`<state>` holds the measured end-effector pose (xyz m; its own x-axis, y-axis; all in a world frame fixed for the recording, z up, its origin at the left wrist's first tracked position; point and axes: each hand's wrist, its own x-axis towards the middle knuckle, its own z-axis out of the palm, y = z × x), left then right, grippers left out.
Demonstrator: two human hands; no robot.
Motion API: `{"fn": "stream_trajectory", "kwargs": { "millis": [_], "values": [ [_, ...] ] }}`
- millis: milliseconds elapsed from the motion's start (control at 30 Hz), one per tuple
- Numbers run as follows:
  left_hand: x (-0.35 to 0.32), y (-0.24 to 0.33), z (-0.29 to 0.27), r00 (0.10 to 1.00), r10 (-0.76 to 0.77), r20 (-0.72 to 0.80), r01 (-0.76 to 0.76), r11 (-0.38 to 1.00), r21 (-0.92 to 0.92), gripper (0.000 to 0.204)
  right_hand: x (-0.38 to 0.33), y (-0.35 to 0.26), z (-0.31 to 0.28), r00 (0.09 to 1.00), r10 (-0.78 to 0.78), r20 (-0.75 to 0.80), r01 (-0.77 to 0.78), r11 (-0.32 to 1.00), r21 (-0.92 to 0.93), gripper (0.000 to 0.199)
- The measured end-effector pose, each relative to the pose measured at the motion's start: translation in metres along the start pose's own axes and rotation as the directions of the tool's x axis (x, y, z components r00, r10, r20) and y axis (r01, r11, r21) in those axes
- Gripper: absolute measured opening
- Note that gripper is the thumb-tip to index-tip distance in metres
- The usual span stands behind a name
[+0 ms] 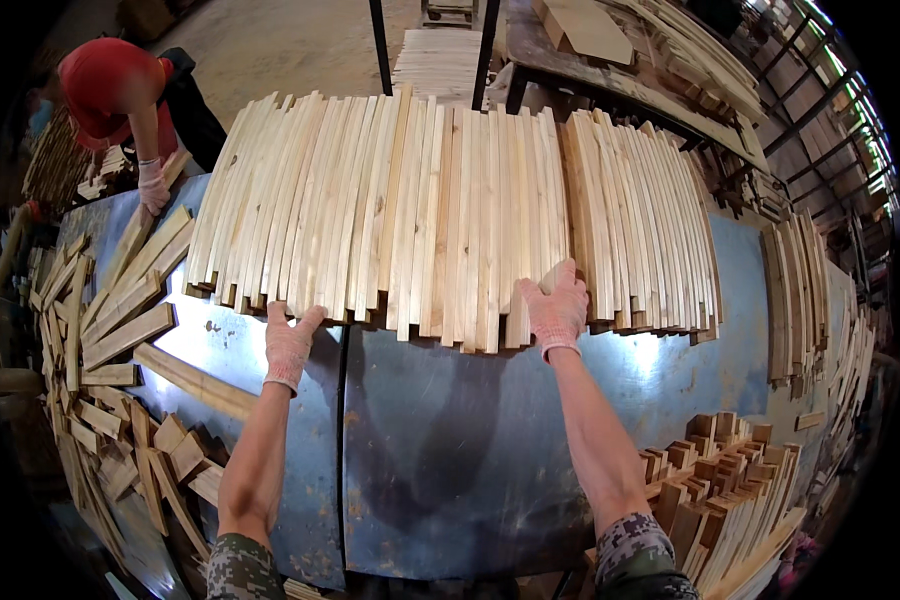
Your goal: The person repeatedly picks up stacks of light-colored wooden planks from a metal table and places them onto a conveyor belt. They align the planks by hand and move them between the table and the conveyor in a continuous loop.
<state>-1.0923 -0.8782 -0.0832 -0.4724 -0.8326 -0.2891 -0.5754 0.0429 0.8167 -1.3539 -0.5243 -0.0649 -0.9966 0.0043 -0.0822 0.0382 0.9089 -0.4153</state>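
A wide row of pale wooden strips (420, 220) lies side by side on a blue metal-topped table (430, 440), with uneven near ends. My left hand (292, 348), in a light pink knitted glove, touches the near ends left of the middle. Its thumb and forefinger are spread; the other fingers are partly hidden. My right hand (557, 308), gloved alike, rests against the near ends right of the middle. Its thumb stands apart from the fingers, which lie over the strips beside a darker brown strip (577, 200).
Loose wooden offcuts (130, 340) pile up at the left. Across that pile, a person in red (115, 90) handles a piece. Short upright blocks (730, 490) stand at the lower right. Longer boards (798, 300) lie at the right edge. Black posts (486, 55) rise behind the row.
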Motion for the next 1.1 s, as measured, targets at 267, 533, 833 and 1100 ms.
{"fn": "stream_trajectory", "kwargs": {
  "millis": [267, 533, 833, 1100],
  "values": [
    [-0.120, -0.037, -0.059, 0.996, 0.085, -0.031, -0.073, 0.958, 0.278, 0.060, -0.118, 0.061, -0.024, 1.000, -0.001, 0.016, 0.000, 0.999, 0.046, 0.097],
    [-0.292, -0.128, -0.152, 0.992, -0.127, 0.020, 0.122, 0.979, 0.165, 0.038, -0.301, 0.145, -0.060, 0.949, 0.292, 0.121, -0.298, 0.954, 0.037, 0.094],
    [-0.395, -0.191, -0.259, 0.839, -0.473, 0.267, 0.466, 0.880, 0.092, 0.042, -0.453, 0.239, -0.100, 0.873, 0.320, 0.368, -0.374, 0.923, 0.086, 0.067],
    [-0.317, -0.160, -0.249, 0.978, 0.109, 0.179, -0.177, 0.887, 0.427, 0.050, -0.381, 0.241, -0.083, 0.904, 0.393, 0.171, -0.395, 0.918, -0.022, 0.075]
  ]
}}
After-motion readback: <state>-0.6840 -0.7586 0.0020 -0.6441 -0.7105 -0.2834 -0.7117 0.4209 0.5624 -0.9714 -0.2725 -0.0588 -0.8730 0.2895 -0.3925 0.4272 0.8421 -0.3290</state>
